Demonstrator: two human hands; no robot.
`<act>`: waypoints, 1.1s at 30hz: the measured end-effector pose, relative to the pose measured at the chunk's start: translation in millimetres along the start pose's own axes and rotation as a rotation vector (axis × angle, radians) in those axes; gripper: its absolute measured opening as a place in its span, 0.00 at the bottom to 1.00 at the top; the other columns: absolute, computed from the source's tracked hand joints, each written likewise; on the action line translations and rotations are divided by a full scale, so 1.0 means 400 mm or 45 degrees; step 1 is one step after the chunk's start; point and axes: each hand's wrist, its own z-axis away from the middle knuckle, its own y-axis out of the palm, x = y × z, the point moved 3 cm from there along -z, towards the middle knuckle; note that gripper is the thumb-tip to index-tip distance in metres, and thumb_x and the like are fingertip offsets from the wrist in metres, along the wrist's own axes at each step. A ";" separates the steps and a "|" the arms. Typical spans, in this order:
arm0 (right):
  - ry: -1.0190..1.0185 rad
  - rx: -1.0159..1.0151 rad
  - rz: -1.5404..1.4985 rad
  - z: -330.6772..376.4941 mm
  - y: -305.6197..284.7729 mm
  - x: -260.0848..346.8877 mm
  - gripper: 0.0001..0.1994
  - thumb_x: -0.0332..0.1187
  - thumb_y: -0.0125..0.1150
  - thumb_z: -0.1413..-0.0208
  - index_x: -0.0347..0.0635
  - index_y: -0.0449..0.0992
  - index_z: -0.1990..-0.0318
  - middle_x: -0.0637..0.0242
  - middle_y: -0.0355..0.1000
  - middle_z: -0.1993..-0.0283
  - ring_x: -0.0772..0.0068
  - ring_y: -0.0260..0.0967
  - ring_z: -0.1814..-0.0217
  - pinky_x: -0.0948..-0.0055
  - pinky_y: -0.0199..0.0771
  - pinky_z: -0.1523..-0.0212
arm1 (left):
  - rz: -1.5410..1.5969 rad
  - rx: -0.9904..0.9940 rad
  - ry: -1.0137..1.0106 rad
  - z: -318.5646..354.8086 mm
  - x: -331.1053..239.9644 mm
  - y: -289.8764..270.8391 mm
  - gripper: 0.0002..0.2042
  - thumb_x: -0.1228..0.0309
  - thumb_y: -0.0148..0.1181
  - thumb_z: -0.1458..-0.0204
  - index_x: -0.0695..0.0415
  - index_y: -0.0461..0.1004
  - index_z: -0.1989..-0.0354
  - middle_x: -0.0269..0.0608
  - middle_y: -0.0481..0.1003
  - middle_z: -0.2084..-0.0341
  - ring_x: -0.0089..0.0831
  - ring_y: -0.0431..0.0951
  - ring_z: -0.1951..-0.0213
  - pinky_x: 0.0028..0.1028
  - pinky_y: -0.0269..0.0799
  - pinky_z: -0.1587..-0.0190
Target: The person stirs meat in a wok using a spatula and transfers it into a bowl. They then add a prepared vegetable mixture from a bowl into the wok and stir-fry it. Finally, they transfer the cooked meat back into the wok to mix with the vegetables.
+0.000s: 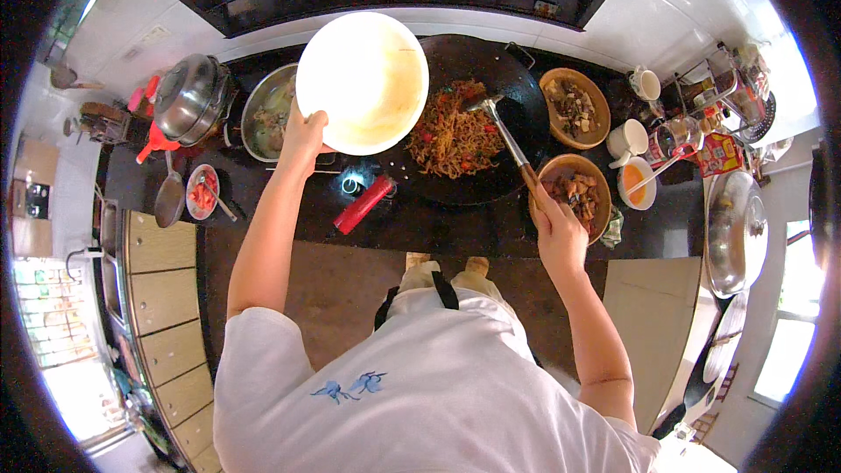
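My left hand (302, 144) grips the near left rim of a round white plate (362, 83), held up beside the wok and tilted so its inner face shows, with brownish smears on it. My right hand (561, 235) is closed around the wooden handle of a spatula (512, 140). Its metal head rests at the upper right of the stir-fried noodles (451, 142), which are brown with red bits. They lie in a wide black wok (517, 79) on the stove. The plate hides part of the wok's left rim.
Left of the plate are a metal pan (263, 127), a lidded steel pot (186, 101) and a bowl of red pieces (202, 193). Right of the wok sit two brown bowls of food (574, 109) and a bowl of orange liquid (638, 186). A red cylinder (363, 204) lies near the front.
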 end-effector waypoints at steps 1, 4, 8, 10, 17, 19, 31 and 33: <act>0.005 0.006 -0.042 0.015 -0.027 0.018 0.19 0.29 0.56 0.44 0.55 0.73 0.43 0.59 0.71 0.69 0.54 0.71 0.69 0.62 0.73 0.68 | -0.010 -0.013 -0.009 -0.002 0.014 -0.012 0.32 0.75 0.46 0.52 0.62 0.48 0.35 0.58 0.67 0.50 0.46 0.77 0.54 0.41 0.83 0.64; 0.033 0.152 -0.094 0.073 -0.089 0.048 0.20 0.29 0.58 0.45 0.54 0.73 0.44 0.59 0.72 0.68 0.54 0.72 0.68 0.63 0.74 0.65 | 0.079 -0.006 -0.069 0.011 0.033 -0.037 0.35 0.78 0.46 0.54 0.59 0.46 0.34 0.57 0.65 0.49 0.45 0.76 0.52 0.41 0.83 0.64; 0.084 0.149 -0.031 0.050 -0.026 0.057 0.19 0.28 0.57 0.45 0.52 0.73 0.45 0.56 0.74 0.66 0.51 0.73 0.64 0.61 0.74 0.63 | 0.111 0.051 -0.110 0.007 0.028 -0.015 0.33 0.77 0.46 0.54 0.62 0.47 0.35 0.57 0.65 0.48 0.46 0.75 0.52 0.41 0.83 0.63; 0.085 0.124 -0.040 0.014 0.011 0.047 0.18 0.28 0.56 0.45 0.51 0.74 0.45 0.55 0.74 0.64 0.50 0.73 0.62 0.59 0.74 0.63 | 0.132 0.096 -0.102 0.008 0.022 -0.010 0.31 0.76 0.46 0.52 0.66 0.48 0.37 0.56 0.65 0.48 0.46 0.75 0.51 0.43 0.82 0.59; -0.001 0.019 -0.201 0.044 -0.022 0.024 0.20 0.30 0.57 0.45 0.55 0.72 0.43 0.59 0.73 0.65 0.53 0.73 0.66 0.60 0.75 0.66 | 0.309 0.140 -0.225 0.032 0.018 0.000 0.31 0.76 0.46 0.56 0.70 0.50 0.39 0.57 0.65 0.47 0.48 0.74 0.49 0.48 0.80 0.55; 0.011 -0.002 -0.218 0.046 0.029 0.000 0.20 0.30 0.58 0.45 0.54 0.72 0.44 0.58 0.74 0.63 0.52 0.73 0.64 0.60 0.75 0.65 | 0.473 0.242 -0.290 0.033 0.020 0.018 0.31 0.76 0.47 0.55 0.70 0.51 0.39 0.57 0.64 0.46 0.50 0.72 0.48 0.49 0.79 0.54; 0.370 -0.290 -0.263 0.077 0.045 -0.374 0.12 0.26 0.56 0.46 0.44 0.72 0.53 0.54 0.70 0.57 0.48 0.69 0.54 0.57 0.72 0.54 | 0.674 0.437 -0.515 0.121 0.062 0.204 0.31 0.74 0.46 0.54 0.67 0.54 0.38 0.53 0.66 0.45 0.50 0.74 0.48 0.45 0.79 0.55; 0.561 -0.290 -0.040 0.091 0.044 -0.552 0.14 0.22 0.54 0.47 0.45 0.73 0.52 0.56 0.67 0.50 0.49 0.65 0.48 0.57 0.71 0.51 | 0.702 0.444 -0.505 0.166 0.041 0.265 0.30 0.74 0.45 0.54 0.68 0.54 0.39 0.54 0.66 0.46 0.50 0.75 0.50 0.44 0.80 0.57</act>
